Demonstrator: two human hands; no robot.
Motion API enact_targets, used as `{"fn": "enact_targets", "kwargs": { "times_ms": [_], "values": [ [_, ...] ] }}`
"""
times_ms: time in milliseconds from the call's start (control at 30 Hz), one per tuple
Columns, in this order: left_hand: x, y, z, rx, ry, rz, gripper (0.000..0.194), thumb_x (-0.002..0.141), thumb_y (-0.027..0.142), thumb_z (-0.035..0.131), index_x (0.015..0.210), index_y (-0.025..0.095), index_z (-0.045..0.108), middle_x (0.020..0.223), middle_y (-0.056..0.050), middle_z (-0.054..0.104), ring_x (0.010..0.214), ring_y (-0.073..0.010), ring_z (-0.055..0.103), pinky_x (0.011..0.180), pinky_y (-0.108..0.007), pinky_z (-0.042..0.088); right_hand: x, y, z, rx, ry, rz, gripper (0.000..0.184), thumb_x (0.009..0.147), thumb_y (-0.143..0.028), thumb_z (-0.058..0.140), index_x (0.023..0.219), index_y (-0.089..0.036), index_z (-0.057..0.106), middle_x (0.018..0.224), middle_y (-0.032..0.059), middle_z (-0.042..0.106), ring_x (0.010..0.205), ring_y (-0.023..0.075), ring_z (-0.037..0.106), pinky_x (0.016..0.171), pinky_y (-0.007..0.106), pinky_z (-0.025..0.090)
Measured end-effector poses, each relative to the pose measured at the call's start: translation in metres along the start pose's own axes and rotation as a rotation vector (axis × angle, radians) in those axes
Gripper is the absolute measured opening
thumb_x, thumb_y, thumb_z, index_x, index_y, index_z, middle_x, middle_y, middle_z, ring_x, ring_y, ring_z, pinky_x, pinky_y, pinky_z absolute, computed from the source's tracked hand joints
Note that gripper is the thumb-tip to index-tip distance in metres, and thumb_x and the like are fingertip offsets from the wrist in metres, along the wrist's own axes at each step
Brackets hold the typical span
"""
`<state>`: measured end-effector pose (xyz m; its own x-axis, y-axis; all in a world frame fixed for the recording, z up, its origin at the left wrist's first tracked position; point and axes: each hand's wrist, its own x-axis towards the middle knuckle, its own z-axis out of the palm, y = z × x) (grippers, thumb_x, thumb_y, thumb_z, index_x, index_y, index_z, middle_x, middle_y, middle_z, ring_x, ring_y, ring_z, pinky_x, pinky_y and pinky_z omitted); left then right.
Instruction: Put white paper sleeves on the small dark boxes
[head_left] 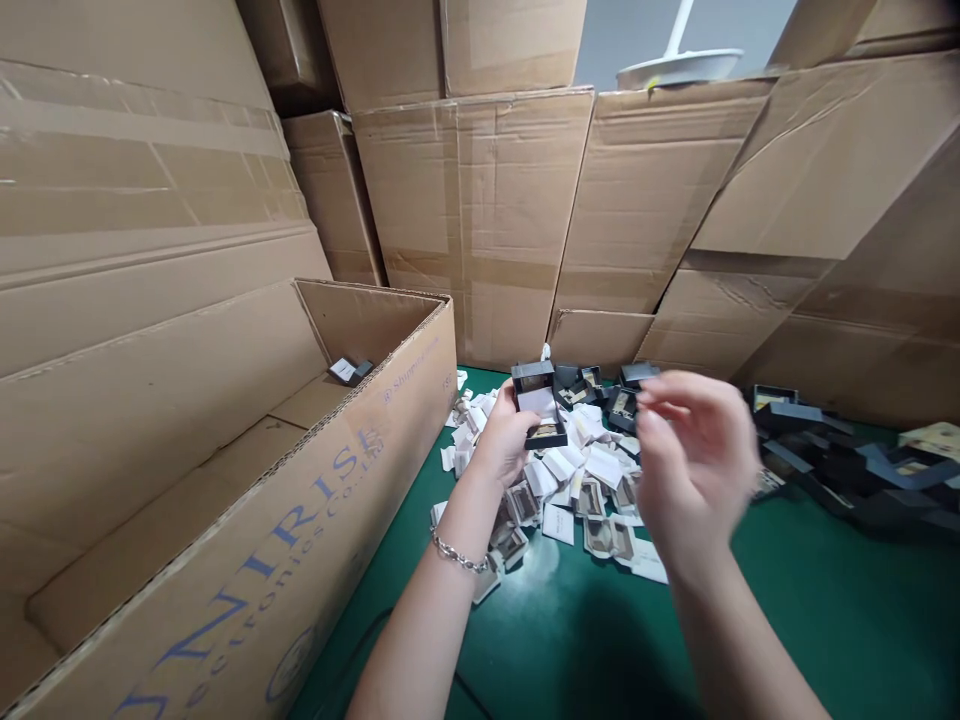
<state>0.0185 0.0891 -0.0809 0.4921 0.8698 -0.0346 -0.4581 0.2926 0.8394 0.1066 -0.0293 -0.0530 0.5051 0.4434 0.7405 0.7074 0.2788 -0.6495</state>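
My left hand (510, 435) is closed around a small black hinged box (545, 435) whose lid stands raised. A white paper piece (536, 404) sits inside it, with something gold-coloured at its lower edge. To the right, my right hand (697, 465) hangs raised over the table, fingers curled and thumb near the index finger. Motion blur smears its fingertips, so whether anything is between them is unclear. Below both hands lies a heap of white paper pieces (559, 465) and clear plastic inserts (600, 537).
A large cardboard carton (375, 470) stands open at left, with a few small black boxes (351, 372) inside. More black boxes (855, 460) are piled on the green table (540, 640) at right. Stacked cardboard boxes (480, 220) wall off the back.
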Motion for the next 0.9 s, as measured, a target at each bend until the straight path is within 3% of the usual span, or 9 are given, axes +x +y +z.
{"fn": "enact_targets", "kwargs": {
  "times_ms": [67, 133, 233, 367, 600, 767, 900],
  "values": [
    [0.004, -0.004, -0.004, 0.062, -0.011, 0.038, 0.053, 0.054, 0.001, 0.050, 0.104, 0.015, 0.048, 0.097, -0.005, 0.058, 0.090, -0.0180, 0.057, 0.083, -0.031, 0.045, 0.020, 0.018, 0.014, 0.040, -0.117, 0.225, 0.040, 0.076, -0.035, 0.057, 0.112, -0.019, 0.051, 0.117, 0.0112, 0.053, 0.104, 0.0237, 0.052, 0.083, 0.040, 0.046],
    [0.005, -0.008, -0.007, 0.129, -0.045, 0.092, 0.053, 0.057, 0.001, 0.049, 0.108, 0.016, 0.050, 0.103, -0.005, 0.059, 0.098, -0.0180, 0.056, 0.089, -0.031, 0.043, 0.029, 0.035, 0.026, 0.128, -0.339, 0.451, 0.056, 0.070, -0.039, 0.061, 0.122, -0.021, 0.046, 0.122, 0.0105, 0.053, 0.110, 0.0252, 0.051, 0.089, 0.043, 0.044],
    [0.004, -0.010, -0.008, 0.179, -0.138, 0.153, 0.056, 0.060, 0.000, 0.047, 0.113, 0.018, 0.051, 0.109, -0.005, 0.059, 0.102, -0.0176, 0.055, 0.092, -0.029, 0.042, 0.025, 0.047, 0.040, 0.289, -0.540, 0.637, 0.071, 0.064, -0.038, 0.065, 0.128, -0.021, 0.040, 0.125, 0.0113, 0.052, 0.112, 0.0238, 0.052, 0.095, 0.041, 0.043],
    [-0.002, -0.010, -0.004, 0.229, -0.245, 0.164, 0.063, 0.059, -0.001, 0.043, 0.119, 0.018, 0.051, 0.114, -0.006, 0.058, 0.109, -0.0180, 0.053, 0.097, -0.030, 0.040, 0.016, 0.046, 0.051, 0.456, -0.581, 0.680, 0.055, 0.062, -0.032, 0.064, 0.113, -0.017, 0.047, 0.111, 0.0094, 0.061, 0.102, 0.0209, 0.058, 0.090, 0.035, 0.045],
    [-0.004, -0.011, -0.003, 0.285, -0.207, 0.158, 0.068, 0.058, -0.002, 0.041, 0.122, 0.018, 0.052, 0.118, -0.007, 0.056, 0.116, -0.0198, 0.049, 0.101, -0.031, 0.037, 0.016, 0.049, 0.052, 0.426, -0.566, 0.695, 0.042, 0.064, -0.034, 0.067, 0.100, -0.015, 0.056, 0.102, 0.0069, 0.065, 0.093, 0.0193, 0.060, 0.082, 0.031, 0.046],
    [-0.005, -0.012, -0.001, 0.309, -0.198, 0.085, 0.066, 0.060, -0.001, 0.042, 0.123, 0.018, 0.051, 0.116, -0.008, 0.057, 0.116, -0.0209, 0.049, 0.102, -0.033, 0.037, 0.017, 0.049, 0.052, 0.398, -0.554, 0.751, 0.043, 0.058, -0.036, 0.070, 0.093, -0.013, 0.059, 0.088, 0.0065, 0.065, 0.082, 0.0191, 0.059, 0.072, 0.029, 0.045],
    [-0.004, -0.013, 0.000, 0.330, -0.173, 0.063, 0.059, 0.062, 0.001, 0.044, 0.117, 0.018, 0.054, 0.113, -0.008, 0.058, 0.114, -0.0214, 0.049, 0.102, -0.034, 0.035, 0.015, 0.055, 0.054, 0.400, -0.573, 0.732, 0.043, 0.062, -0.041, 0.069, 0.094, -0.013, 0.062, 0.083, 0.0055, 0.064, 0.076, 0.0175, 0.057, 0.068, 0.028, 0.043]
  ]
}}
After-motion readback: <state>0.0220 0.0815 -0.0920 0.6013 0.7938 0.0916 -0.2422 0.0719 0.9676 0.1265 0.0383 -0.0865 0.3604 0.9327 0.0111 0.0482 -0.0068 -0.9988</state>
